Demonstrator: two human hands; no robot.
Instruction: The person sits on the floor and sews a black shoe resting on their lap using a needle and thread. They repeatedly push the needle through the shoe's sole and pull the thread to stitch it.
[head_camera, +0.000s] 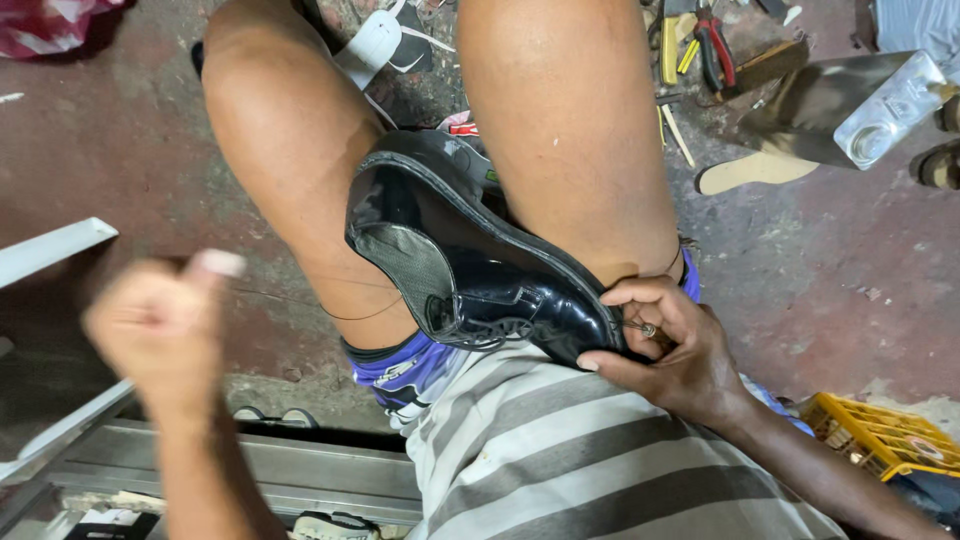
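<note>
Black leather shoe wedged between the person's knees, right hand pinching a metal awl at its toe, left hand blurred, fisted around taut thread

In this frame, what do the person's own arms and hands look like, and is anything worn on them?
Both forearms are bare, with no sleeves, gloves, watch or rings in view. The left hand is motion-blurred; its thumbnail shows pale. The right hand is sharp, with short pale nails. The striped grey and white shirt ends above the forearms.
</note>
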